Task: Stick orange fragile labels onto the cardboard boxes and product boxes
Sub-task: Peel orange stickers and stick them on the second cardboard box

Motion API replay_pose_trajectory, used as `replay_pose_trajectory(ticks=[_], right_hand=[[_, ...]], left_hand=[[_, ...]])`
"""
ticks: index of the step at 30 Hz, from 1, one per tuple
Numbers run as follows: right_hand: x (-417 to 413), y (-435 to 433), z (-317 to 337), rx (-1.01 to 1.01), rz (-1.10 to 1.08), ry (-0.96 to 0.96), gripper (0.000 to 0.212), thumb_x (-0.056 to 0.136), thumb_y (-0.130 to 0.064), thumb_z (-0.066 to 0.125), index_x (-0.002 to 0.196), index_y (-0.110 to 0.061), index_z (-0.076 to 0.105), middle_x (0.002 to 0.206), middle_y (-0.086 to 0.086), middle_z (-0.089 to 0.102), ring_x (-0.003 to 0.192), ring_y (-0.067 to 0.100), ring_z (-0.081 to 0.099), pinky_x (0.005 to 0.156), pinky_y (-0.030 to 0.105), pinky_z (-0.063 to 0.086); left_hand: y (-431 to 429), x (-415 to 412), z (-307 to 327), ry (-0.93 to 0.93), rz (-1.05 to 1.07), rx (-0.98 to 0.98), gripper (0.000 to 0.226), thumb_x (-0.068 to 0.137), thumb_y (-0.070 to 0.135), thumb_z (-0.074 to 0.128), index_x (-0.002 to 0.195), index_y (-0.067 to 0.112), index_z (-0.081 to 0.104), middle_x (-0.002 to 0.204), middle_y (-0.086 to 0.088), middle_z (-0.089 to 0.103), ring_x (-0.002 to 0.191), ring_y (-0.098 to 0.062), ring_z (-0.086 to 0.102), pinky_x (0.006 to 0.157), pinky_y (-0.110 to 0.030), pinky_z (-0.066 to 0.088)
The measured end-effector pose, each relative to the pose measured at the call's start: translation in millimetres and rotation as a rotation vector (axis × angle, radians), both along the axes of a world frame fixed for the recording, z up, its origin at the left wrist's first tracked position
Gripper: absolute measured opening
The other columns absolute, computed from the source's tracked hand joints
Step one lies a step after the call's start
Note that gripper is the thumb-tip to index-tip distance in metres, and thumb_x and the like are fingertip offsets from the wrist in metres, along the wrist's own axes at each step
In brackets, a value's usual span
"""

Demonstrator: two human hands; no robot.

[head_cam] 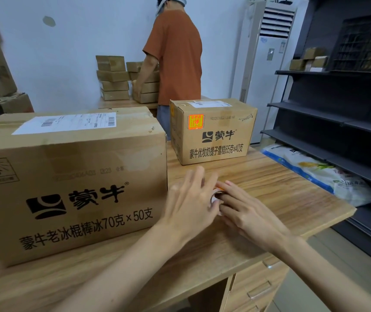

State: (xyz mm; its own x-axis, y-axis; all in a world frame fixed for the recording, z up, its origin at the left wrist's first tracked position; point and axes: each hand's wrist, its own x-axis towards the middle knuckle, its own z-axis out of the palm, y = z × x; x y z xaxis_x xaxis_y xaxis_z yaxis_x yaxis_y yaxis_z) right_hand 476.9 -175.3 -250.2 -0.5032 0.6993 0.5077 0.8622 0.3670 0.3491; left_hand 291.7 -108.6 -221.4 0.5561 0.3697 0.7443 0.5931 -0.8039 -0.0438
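A large cardboard box (pixel 71 176) with black print stands at the left of the wooden table (pixel 270 190); no orange label shows on its visible faces. A smaller cardboard box (pixel 213 143) stands further back with an orange fragile label (pixel 195 121) on its front. Just right of the large box, both hands meet over a roll of labels (pixel 216 197), mostly hidden, with a little orange and white showing. My left hand (pixel 189 203) covers the roll from the left. My right hand (pixel 247 212) holds it from the right.
A person in an orange shirt (pixel 175 52) stands behind the table handling stacked small boxes (pixel 114 79). Dark shelves (pixel 337 122) line the right side, with a plastic bag (pixel 319 170) on a low shelf. Drawers (pixel 256 287) sit under the table. A standing air conditioner (pixel 267 64) is behind.
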Motion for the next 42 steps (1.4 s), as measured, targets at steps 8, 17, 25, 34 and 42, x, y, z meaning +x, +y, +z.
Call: replay_pose_trajectory(ticks=[8, 17, 25, 34, 42], right_hand=[[-4, 3, -2, 0.065, 0.043, 0.085, 0.019, 0.101, -0.015, 0.056, 0.099, -0.005, 0.072, 0.117, 0.012, 0.068, 0.144, 0.03, 0.039, 0.123, 0.046, 0.025], [-18, -14, 32, 0.007, 0.006, 1.081, 0.03, 0.09, -0.032, 0.07, 0.065, -0.014, 0.071, 0.077, -0.007, 0.072, 0.094, 0.011, 0.065, 0.098, 0.031, 0.041], [-4, 10, 43, -0.481, -0.058, 1.722, 0.035, 0.084, -0.027, 0.074, 0.098, 0.003, 0.064, 0.076, 0.014, 0.059, 0.054, 0.018, 0.044, 0.059, 0.028, 0.04], [3, 1, 38, -0.996, 0.185, 1.696, 0.024, 0.098, -0.033, 0.059, 0.096, -0.01, 0.069, 0.053, 0.002, 0.038, 0.039, 0.012, 0.025, 0.051, 0.028, 0.033], [24, -4, 31, -0.847, 0.247, 1.712, 0.033, 0.091, -0.003, 0.06, 0.121, 0.011, 0.057, 0.098, 0.029, 0.065, 0.076, 0.03, 0.067, 0.078, 0.035, 0.059]], left_hand=[[-2, 9, 1, -0.069, 0.172, -0.385, 0.028, 0.092, 0.037, 0.057, 0.07, 0.019, 0.058, 0.079, 0.005, 0.04, 0.074, -0.025, 0.053, 0.061, -0.033, 0.027], [13, 1, -19, -0.185, -0.021, -0.262, 0.015, 0.075, 0.022, 0.063, 0.064, 0.011, 0.062, 0.068, 0.003, 0.037, 0.047, -0.032, 0.051, 0.042, -0.031, 0.033], [19, -3, -22, -0.282, -0.124, -0.02, 0.011, 0.083, 0.013, 0.066, 0.072, 0.011, 0.068, 0.069, -0.001, 0.047, 0.05, -0.017, 0.042, 0.038, -0.031, 0.035], [24, -6, -18, -0.254, -0.233, 0.142, 0.015, 0.093, 0.013, 0.063, 0.101, 0.007, 0.075, 0.082, -0.003, 0.061, 0.068, -0.016, 0.06, 0.041, -0.033, 0.047], [21, -7, -18, -0.227, -0.263, -0.648, 0.059, 0.093, 0.016, 0.061, 0.151, 0.021, 0.048, 0.131, 0.007, 0.059, 0.083, -0.007, 0.058, 0.073, -0.017, 0.044]])
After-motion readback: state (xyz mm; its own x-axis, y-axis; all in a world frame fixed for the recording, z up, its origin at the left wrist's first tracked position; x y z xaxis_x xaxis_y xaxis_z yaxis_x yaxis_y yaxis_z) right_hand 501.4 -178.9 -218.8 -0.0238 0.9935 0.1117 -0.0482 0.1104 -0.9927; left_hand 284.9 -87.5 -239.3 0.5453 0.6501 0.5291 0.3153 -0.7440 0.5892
